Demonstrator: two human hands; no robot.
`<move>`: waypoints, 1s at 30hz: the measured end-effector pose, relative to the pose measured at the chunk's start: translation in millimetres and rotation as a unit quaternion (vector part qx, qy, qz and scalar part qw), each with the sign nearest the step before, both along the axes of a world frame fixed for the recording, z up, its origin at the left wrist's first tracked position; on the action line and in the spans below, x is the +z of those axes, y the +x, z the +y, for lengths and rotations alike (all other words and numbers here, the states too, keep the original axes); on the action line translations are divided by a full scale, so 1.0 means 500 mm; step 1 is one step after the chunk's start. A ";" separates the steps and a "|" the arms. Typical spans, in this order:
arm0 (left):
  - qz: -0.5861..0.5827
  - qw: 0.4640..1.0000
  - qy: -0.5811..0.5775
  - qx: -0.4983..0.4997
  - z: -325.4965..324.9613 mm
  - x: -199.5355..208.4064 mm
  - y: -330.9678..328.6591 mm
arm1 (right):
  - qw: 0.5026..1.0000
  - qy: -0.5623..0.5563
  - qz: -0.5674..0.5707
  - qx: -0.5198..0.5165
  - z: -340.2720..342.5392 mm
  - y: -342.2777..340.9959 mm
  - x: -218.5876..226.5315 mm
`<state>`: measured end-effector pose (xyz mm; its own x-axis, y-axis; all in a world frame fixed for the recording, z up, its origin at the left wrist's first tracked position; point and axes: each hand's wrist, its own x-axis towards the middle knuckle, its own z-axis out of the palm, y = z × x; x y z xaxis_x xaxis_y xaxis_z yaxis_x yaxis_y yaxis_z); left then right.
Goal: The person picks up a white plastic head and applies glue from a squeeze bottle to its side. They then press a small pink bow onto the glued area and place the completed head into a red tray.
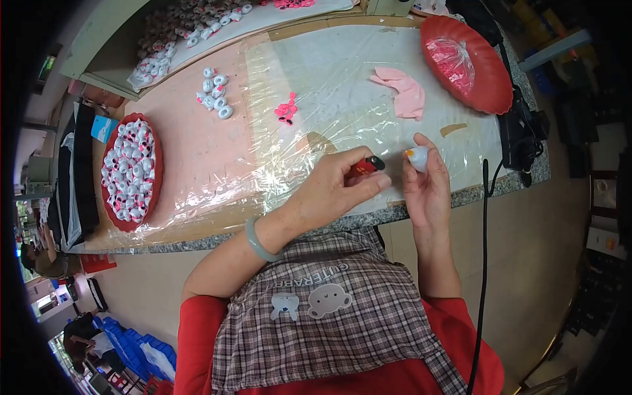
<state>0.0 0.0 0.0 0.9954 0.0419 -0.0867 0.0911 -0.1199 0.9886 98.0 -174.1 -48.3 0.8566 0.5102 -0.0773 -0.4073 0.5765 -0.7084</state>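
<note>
My left hand (339, 184), closed, grips a small red cylinder (362, 168) with a black end; its exact kind is unclear. Across a short gap, my right hand (426, 187) pinches a small rounded white piece (418, 158) with an orange spot on the side facing the cylinder. Both hands are above the near part of the plastic-covered table (217, 164). Small pink and black pieces (287, 109) lie in a loose pile beyond my left hand. Farther left sits a cluster of white pieces with round openings (216, 89). A crumpled pink cloth (406, 95) lies beyond my right hand.
A red scalloped tray (158, 187) heaped with white and pink pieces stands at the left. Another red tray (490, 72), at the far right, holds a bag of pink pieces (454, 66). A shelf (105, 69) with many pieces borders the back. A black cable (484, 263) hangs at right.
</note>
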 end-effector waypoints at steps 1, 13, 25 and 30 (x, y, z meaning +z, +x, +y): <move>-0.014 1.000 -0.011 0.001 -0.017 -0.002 -0.005 | 0.998 0.045 0.025 0.026 -0.016 0.000 -0.003; 0.023 0.907 -0.010 -0.420 -0.150 -0.126 -0.043 | 0.969 0.005 0.008 0.246 -0.240 -0.048 -0.080; 0.190 0.958 0.022 -0.213 -0.212 -0.258 0.002 | 0.947 0.070 0.314 -0.005 -0.296 -0.109 -0.365; 0.087 0.987 0.046 -0.124 -0.214 -0.292 0.017 | 0.936 0.071 0.343 -0.022 -0.263 -0.120 -0.396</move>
